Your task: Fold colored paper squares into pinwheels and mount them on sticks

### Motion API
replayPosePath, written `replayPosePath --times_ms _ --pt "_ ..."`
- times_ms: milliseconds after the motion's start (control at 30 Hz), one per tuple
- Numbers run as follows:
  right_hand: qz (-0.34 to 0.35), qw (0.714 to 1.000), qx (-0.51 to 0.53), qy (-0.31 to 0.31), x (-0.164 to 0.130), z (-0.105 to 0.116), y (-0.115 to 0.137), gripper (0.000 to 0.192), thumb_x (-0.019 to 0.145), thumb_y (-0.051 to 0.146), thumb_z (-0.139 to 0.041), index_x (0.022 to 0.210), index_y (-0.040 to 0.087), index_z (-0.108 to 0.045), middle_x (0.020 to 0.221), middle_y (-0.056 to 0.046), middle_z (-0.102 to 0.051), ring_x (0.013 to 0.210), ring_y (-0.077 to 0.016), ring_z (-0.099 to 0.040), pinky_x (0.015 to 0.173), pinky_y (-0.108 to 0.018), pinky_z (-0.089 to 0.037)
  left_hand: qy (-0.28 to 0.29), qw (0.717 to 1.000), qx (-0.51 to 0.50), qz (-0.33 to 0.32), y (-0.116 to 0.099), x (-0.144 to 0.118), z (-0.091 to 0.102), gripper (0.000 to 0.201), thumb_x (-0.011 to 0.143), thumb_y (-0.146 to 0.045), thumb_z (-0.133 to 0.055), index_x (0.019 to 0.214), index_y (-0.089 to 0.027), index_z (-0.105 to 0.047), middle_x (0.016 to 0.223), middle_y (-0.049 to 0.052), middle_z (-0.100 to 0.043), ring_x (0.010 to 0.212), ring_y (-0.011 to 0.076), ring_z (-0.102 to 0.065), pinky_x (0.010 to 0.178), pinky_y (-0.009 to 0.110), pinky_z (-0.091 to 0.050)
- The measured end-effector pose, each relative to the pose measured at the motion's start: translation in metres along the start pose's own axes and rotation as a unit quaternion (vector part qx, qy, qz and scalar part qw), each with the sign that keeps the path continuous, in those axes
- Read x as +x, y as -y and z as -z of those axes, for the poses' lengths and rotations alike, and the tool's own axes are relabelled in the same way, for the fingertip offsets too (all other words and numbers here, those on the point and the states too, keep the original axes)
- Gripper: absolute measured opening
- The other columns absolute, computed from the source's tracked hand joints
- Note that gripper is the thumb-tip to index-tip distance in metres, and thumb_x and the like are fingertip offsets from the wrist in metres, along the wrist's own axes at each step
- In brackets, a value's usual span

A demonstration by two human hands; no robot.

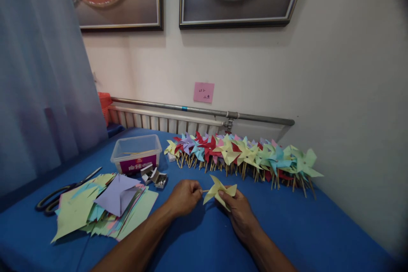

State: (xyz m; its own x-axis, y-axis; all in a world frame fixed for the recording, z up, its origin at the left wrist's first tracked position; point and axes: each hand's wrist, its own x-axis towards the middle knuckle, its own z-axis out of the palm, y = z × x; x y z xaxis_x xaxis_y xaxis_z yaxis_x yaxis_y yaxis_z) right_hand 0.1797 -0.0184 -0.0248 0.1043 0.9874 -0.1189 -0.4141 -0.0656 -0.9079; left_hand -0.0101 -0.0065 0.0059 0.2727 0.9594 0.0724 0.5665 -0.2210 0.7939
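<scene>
I hold a yellow paper pinwheel (219, 190) between my two hands, low over the blue table (287, 229).

My left hand (184, 197) is curled shut and pinches the thin wooden stick (205, 191) that pokes out of the pinwheel's left side. My right hand (240, 212) grips the pinwheel's right edge with thumb and fingers. Just behind it, by the wall, lies a long row of finished pinwheels (242, 157) in many colours. To the left are a pile of cut paper squares (102, 208), black scissors (60, 193), small open boxes (154, 176) and a clear tub (136, 153) with a purple label; I cannot read its words. A pink note (204, 92) is stuck on the wall, and its writing is too small to read.
</scene>
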Motion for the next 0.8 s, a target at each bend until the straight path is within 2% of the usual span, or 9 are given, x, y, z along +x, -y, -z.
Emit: replayPosePath --times_ms 233,800 --pt "-0.003 1.0 -0.004 -0.004 0.0 -0.0008 0.0006 0.048 0.048 0.035 -0.096 0.084 0.018 -0.07 0.069 0.001 -0.072 0.065 -0.0171 -0.063 0.066 -0.028 -0.049 0.008 1.0 0.001 -0.004 -0.0024 -0.0016 -0.0001 0.02 0.085 -0.027 -0.051 0.075 -0.016 -0.065 0.064 -0.001 -0.059 0.061 0.0128 -0.051 0.058 0.025 -0.031" --pt "-0.004 1.0 0.001 -0.011 0.001 -0.0013 0.0 0.049 0.045 0.035 -0.097 0.082 0.017 -0.07 0.069 0.0 -0.073 0.064 -0.017 -0.064 0.065 -0.028 -0.051 -0.019 1.0 0.011 -0.013 -0.0008 -0.0013 -0.0022 0.019 0.083 -0.027 -0.053 0.076 -0.017 -0.067 0.064 -0.001 -0.061 0.06 0.0126 -0.051 0.057 0.024 -0.03"
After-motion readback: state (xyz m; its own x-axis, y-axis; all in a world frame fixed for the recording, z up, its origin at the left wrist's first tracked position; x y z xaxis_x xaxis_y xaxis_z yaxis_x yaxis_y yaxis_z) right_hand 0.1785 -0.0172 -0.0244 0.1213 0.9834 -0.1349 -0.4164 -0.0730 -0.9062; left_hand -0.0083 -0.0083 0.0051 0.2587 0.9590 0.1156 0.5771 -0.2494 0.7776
